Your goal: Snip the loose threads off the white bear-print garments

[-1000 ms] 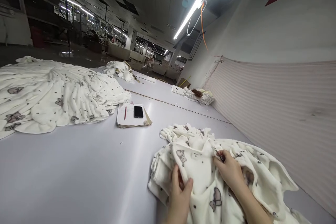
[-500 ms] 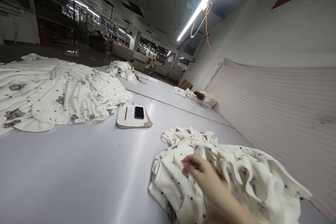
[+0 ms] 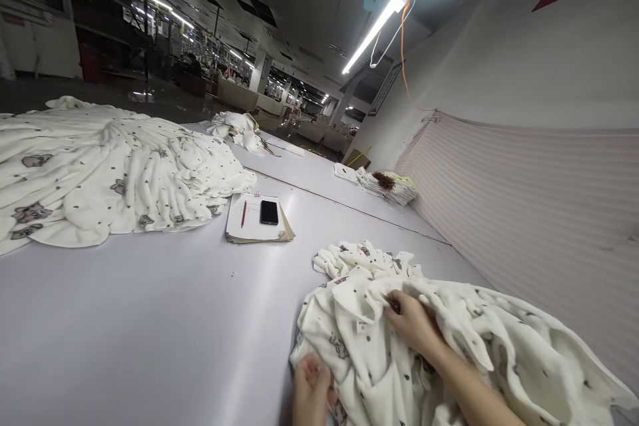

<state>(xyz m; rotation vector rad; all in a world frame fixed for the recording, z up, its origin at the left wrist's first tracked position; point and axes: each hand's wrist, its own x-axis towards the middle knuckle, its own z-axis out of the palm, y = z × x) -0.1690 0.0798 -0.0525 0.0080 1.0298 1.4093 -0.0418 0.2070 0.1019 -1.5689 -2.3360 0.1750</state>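
A heap of white fleecy garments (image 3: pixel 367 359) with dark dots and animal prints lies bunched at the front right of the table. A small white size label (image 3: pixel 362 327) shows on the uppermost one. My right hand (image 3: pixel 414 326) rests over the cloth, fingers closed around a small dark pointed tool (image 3: pixel 395 305) that looks like thread snips, mostly hidden by the fingers. At the heap's lower left edge is my left hand (image 3: pixel 313 383), its fingers curled in against the garment's fabric; the fingertips are partly hidden and slightly blurred.
A larger spread of the same printed cloth (image 3: pixel 124 173) covers the table's left side. Between the piles lie a paper pad (image 3: pixel 254 229), a red pencil (image 3: pixel 243 215) and a black phone (image 3: pixel 269 212). Folded stacks (image 3: pixel 387 185) sit farther back. Pinkish striped sheeting (image 3: pixel 539 213) hangs along the right.
My left hand has come into view at the heap's lower left. My right hand has moved slightly right, and the top garment is shifted, with its label now showing.
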